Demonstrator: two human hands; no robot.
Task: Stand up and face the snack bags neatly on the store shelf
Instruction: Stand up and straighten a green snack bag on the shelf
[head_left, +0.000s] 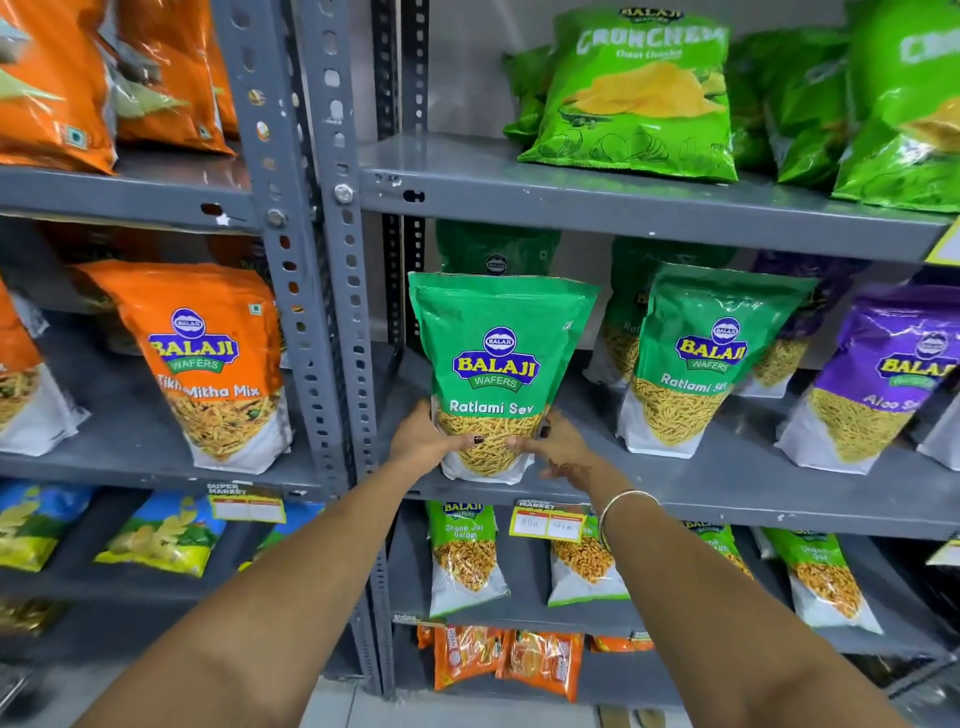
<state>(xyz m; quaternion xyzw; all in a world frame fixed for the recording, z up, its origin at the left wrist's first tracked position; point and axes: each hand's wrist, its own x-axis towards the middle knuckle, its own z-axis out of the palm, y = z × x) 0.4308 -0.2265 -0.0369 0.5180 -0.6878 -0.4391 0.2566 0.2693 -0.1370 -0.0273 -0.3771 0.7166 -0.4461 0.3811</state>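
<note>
A green Ratlami Sev bag (496, 358) stands upright, label forward, at the front left of the grey middle shelf (727, 483). My left hand (431, 441) grips its lower left corner and my right hand (556, 447) grips its lower right corner, thumbs on the front. Another green bag (493, 249) is partly hidden behind it. A second Ratlami Sev bag (696, 364) stands to the right, leaning slightly, then a purple Aloo Sev bag (878, 384).
Grey slotted uprights (332, 312) divide two shelf bays. An orange Tikha Mitha Mix bag (213, 364) stands in the left bay. Light green Crunchem bags (639, 93) fill the shelf above. Smaller bags (462, 556) and price tags (550, 525) sit below.
</note>
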